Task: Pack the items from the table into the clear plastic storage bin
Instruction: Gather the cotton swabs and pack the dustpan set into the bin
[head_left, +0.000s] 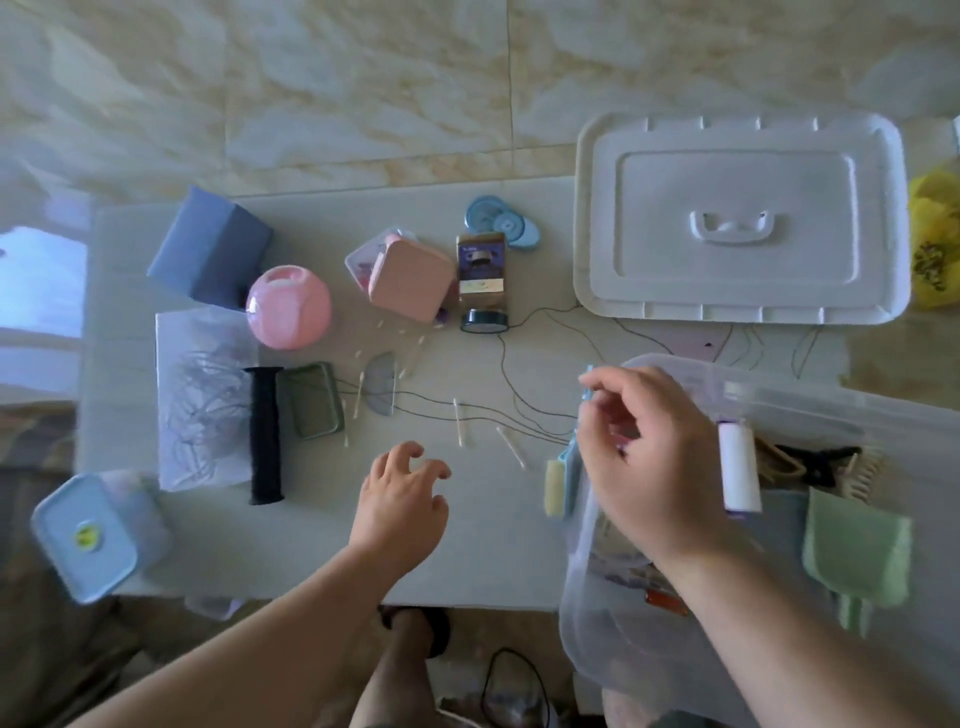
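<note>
Left hand (402, 499) hovered empty, fingers curled, over table (291, 545). Right hand (652, 457) pinched small blue item above bin (576, 587). Risk I judged: loose thread (506, 364) snagging, dragging cotton swabs (458, 422) off.

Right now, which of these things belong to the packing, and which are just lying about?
Part of the job:
clear bin
pink ball-shaped container
pink square case
black spool
green tin
cotton swabs
blue box
left hand, right hand

Just lying about:
yellow bag past the table
bin lid, probably only for closing
</note>
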